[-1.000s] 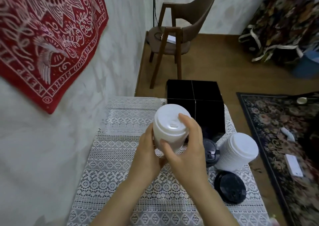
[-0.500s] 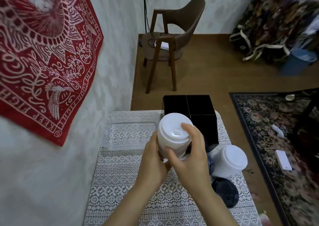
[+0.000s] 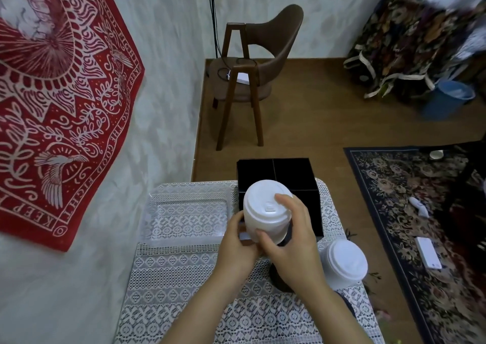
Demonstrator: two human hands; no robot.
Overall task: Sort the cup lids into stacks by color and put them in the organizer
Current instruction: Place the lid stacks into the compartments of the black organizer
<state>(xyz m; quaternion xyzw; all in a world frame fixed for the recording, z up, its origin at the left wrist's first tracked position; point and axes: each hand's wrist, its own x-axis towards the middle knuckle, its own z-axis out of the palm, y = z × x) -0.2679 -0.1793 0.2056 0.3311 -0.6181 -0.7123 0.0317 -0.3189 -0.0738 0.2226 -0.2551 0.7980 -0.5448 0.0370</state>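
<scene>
A red wall hanging (image 3: 52, 102) with a white pattern is hanging on the left wall. Beside it, a table under a white lace cloth (image 3: 171, 291) is standing against that wall. A clear plastic tray (image 3: 184, 220) is lying on the far left part of the cloth.

The left hand (image 3: 236, 249) is gripping the lower left side of a stack of white lids (image 3: 265, 212), with its fingers curling around the stack. The stack is being held tilted above the table, with its top facing the camera, in front of the near left part of the black organizer (image 3: 289, 175). Whether the stack is touching the organizer cannot be told.

The organizer is standing at the far edge of the table and is showing four compartments, divided by a cross. A brown chair (image 3: 252, 75) is standing on the floor beyond it.

The right hand (image 3: 292, 241) is holding the same stack from the right, with its thumb pressing the near side and its fingers reaching over the top rim. A black lid (image 3: 279, 280) is lying partly hidden under this hand. Just to the right, a second stack of white lids (image 3: 344, 262) is standing on the cloth near the table's right edge, apart from the organizer.

A patterned rug (image 3: 420, 212) is lying on the floor at the right.
</scene>
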